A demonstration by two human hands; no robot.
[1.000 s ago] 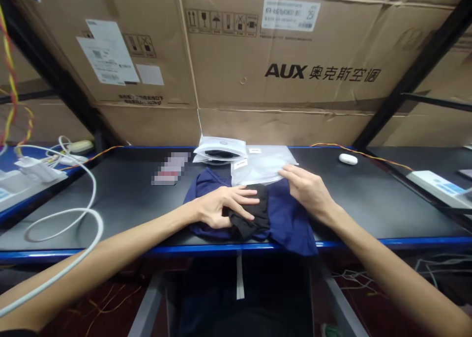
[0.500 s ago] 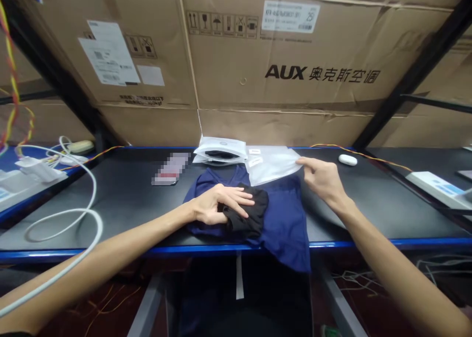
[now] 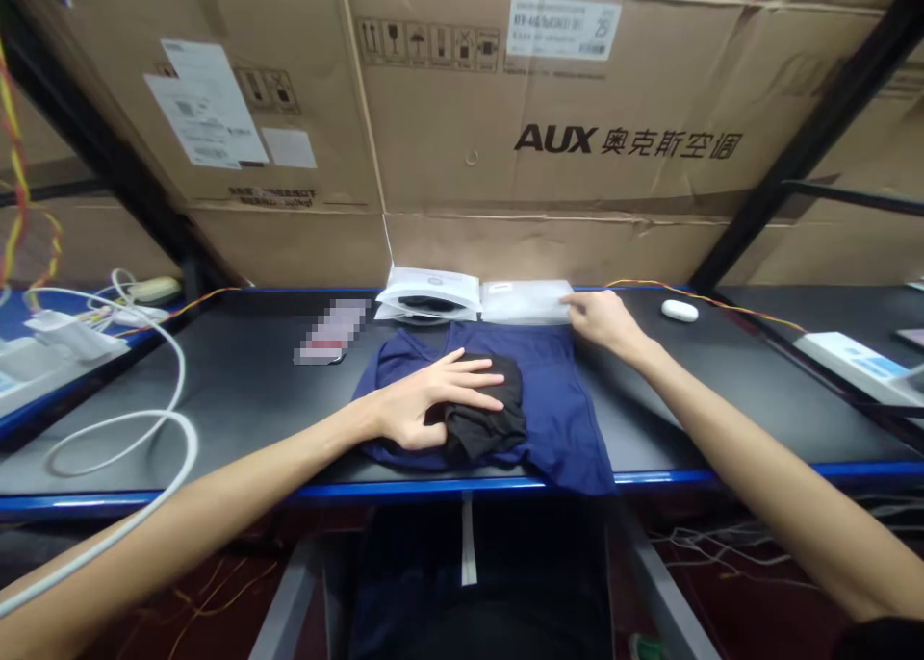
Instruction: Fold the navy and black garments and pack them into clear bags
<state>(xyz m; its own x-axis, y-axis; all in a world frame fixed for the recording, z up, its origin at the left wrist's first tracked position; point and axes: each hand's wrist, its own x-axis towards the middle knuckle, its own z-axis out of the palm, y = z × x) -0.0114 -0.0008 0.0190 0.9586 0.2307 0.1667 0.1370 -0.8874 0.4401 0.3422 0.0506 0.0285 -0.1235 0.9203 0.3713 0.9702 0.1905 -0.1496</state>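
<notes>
My left hand [image 3: 437, 400] lies with fingers spread on a bunched black cloth [image 3: 487, 429], pressing it against a dark blue garment [image 3: 559, 410]. The garment rests on the table, and its lower right corner reaches the front edge. Behind it a frosted plastic bag [image 3: 526, 302] lies flat at the back of the table. The fingertips of my right hand [image 3: 606, 321] are closed on the right end of this bag. Just left of the bag stands a white pouch [image 3: 433, 283], its dark opening facing me.
A phone with a blurred screen [image 3: 332, 333] lies on the black tabletop [image 3: 238, 391]. A small white case [image 3: 680, 311] sits at the right. White cable [image 3: 189, 439] loops over the left side near a power strip [image 3: 54, 352]. Cardboard [image 3: 448, 179] walls off the back.
My right hand has moved back and left with the frosted bag, which now lies flat behind the blue garment rather than over it. The fingers of my left hand have spread wider on the black cloth.
</notes>
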